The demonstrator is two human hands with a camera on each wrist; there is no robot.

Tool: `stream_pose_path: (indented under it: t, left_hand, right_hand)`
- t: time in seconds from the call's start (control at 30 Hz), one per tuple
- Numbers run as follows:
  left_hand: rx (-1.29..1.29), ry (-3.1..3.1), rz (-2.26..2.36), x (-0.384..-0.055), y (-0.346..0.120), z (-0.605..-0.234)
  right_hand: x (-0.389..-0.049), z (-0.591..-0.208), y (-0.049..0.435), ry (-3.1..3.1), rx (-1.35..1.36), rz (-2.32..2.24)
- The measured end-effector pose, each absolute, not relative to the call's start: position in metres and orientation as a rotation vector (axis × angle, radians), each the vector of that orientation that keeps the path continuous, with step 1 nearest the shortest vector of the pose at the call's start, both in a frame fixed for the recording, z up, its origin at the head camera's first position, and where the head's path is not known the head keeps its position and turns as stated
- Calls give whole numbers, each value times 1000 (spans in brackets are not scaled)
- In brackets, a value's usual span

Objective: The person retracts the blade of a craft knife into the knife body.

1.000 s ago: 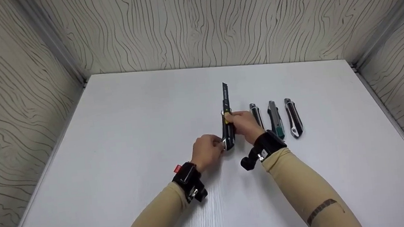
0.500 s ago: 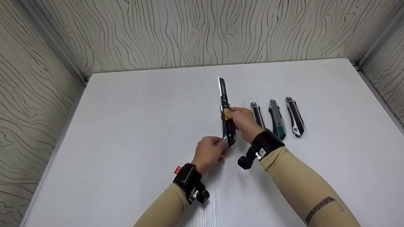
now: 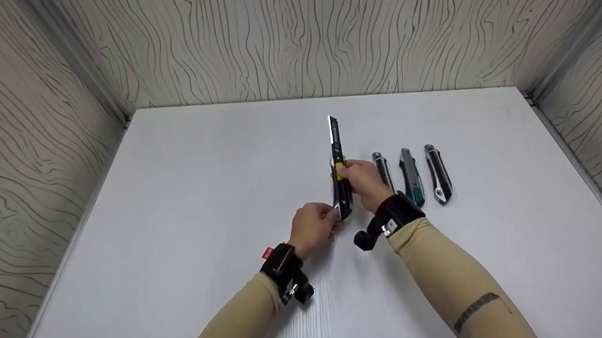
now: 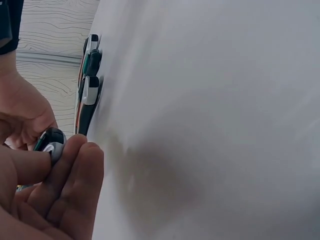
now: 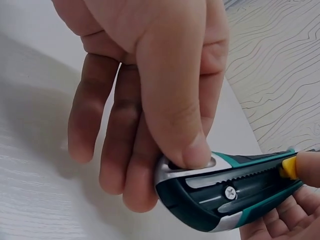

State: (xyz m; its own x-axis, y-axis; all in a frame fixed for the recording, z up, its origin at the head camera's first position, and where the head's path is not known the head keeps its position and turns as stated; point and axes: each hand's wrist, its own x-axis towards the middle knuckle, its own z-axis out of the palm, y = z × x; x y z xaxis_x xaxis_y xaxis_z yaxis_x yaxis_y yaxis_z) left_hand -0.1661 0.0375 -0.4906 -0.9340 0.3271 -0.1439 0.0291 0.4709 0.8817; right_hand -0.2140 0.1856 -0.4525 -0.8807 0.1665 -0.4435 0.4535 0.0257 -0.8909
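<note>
In the head view my right hand (image 3: 366,182) holds a dark utility knife (image 3: 343,195) at mid-handle, its thumb on the yellow slider (image 5: 289,168). The long dark blade (image 3: 334,132) is out and points to the table's far side. My left hand (image 3: 312,227) pinches the knife's butt end. In the right wrist view, the left thumb (image 5: 196,150) presses the silver butt, near a screw, and green trim runs along the handle. The left wrist view shows the butt end (image 4: 55,145) between left thumb and fingers; the blade is hidden there.
To the right of the held knife lie a black-and-silver utility knife (image 3: 382,169), partly behind the right hand, a grey-and-green one (image 3: 411,175) and another black-and-silver one (image 3: 438,172). The white table (image 3: 198,190) meets patterned panels (image 3: 288,32) at its back and sides.
Knife and both hands have shifted slightly toward the table's far side since one second ago, and the blade has turned so its bright edge shows. Over the last half second they barely move.
</note>
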Motion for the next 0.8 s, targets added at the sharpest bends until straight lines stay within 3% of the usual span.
stream_pose_path:
  t: [0.5,0.8]
  left_hand:
    - [399,2527,1393,-165,36,-489]
    - [367,2496,1418,-166,36,-488]
  right_hand:
    - [-210,-459,190,2151,509,-1904]
    - [-214,-457,184,2128,629,-1938]
